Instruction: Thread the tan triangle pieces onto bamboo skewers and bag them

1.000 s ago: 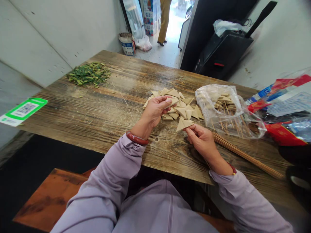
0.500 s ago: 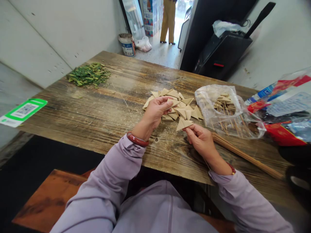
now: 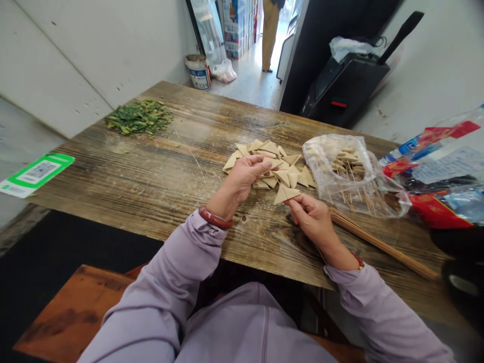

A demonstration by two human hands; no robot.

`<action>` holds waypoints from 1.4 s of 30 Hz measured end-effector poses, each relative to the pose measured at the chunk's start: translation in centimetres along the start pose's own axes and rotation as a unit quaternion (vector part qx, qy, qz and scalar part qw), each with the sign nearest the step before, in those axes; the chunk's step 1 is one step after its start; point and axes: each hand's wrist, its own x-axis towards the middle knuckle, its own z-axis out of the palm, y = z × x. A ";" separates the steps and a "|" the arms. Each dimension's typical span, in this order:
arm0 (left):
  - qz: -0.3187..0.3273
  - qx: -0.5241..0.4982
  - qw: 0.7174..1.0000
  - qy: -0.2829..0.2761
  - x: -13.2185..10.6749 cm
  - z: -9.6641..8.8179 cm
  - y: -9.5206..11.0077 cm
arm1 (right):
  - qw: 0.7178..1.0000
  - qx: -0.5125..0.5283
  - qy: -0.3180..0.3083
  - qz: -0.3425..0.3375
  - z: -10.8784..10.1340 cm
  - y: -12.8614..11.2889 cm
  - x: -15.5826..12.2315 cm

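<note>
A heap of tan triangular tofu pieces (image 3: 288, 160) lies on the worn wooden table (image 3: 159, 171). My left hand (image 3: 245, 175) rests on the heap's left side, fingers curled and pinching one triangle (image 3: 269, 164). My right hand (image 3: 312, 217) sits nearer me, fingers pinched on a triangle piece (image 3: 286, 193) that looks threaded on a thin skewer. A bundle of bamboo skewers (image 3: 381, 243) lies just right of that hand.
A clear plastic bag (image 3: 350, 174) with skewered pieces sits right of the heap. Packaged goods (image 3: 434, 166) crowd the right edge. Chopped greens (image 3: 138, 117) lie at the far left. A person (image 3: 270, 30) stands in the doorway beyond. A wooden bench (image 3: 83, 307) is below.
My left hand's fingers shifted slightly on the heap, gripping a triangle. My right hand stayed put. The person in the doorway moved farther off.
</note>
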 end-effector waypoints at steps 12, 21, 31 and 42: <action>0.036 -0.033 0.999 -0.010 -0.2 0.7 -0.5 | 1.000 0.012 0.015 0.000 0.4 0.3 0.1; 0.022 -0.004 1.000 -0.001 0.0 0.5 -0.7 | 0.999 0.009 0.032 -0.009 0.5 0.7 -0.1; 0.029 0.003 0.999 0.017 -0.2 1.0 -0.9 | 0.998 -0.021 0.048 -0.021 0.7 0.7 -0.2; 0.041 -0.024 0.999 0.012 -0.5 1.4 -1.5 | 0.998 -0.033 0.049 -0.026 1.1 0.9 0.0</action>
